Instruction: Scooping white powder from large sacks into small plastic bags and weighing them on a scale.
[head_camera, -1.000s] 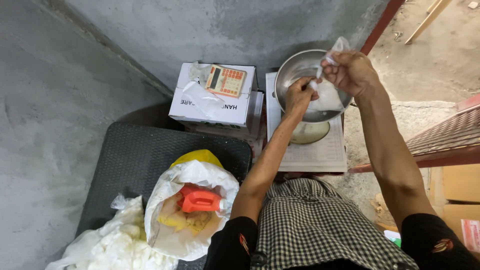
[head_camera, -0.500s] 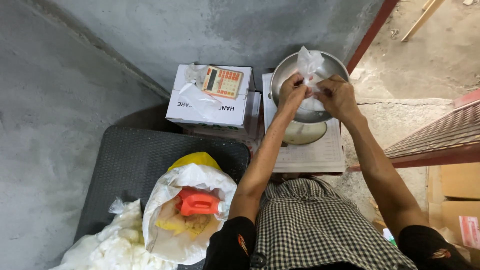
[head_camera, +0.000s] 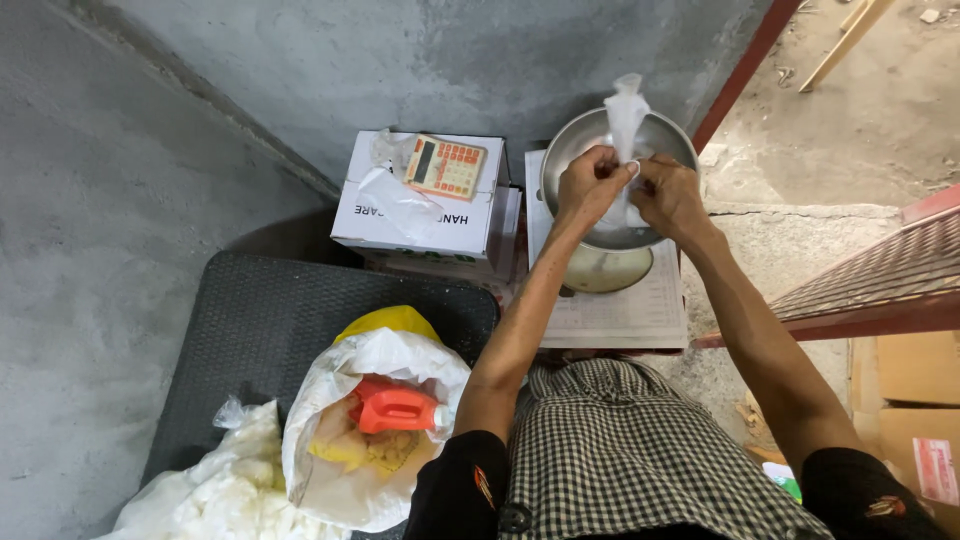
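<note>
My left hand (head_camera: 590, 187) and my right hand (head_camera: 668, 195) meet over a round metal bowl (head_camera: 580, 140) that sits on a white weighing scale (head_camera: 640, 305). Both hands pinch the neck of a small clear plastic bag (head_camera: 626, 115), whose twisted top sticks up above my fingers. The lower part of the bag is hidden behind my hands, inside the bowl.
A white cardboard box (head_camera: 420, 205) with a calculator (head_camera: 445, 167) on top stands left of the scale. A white sack (head_camera: 335, 425) holding yellowish grains and an orange scoop (head_camera: 395, 407) rests on a black mat (head_camera: 260, 330). Concrete wall behind, brown cartons (head_camera: 915, 400) at right.
My right hand came down and left from its raised position to join my left hand over the bowl. The bag's top now stands upright and gathered between both hands.
</note>
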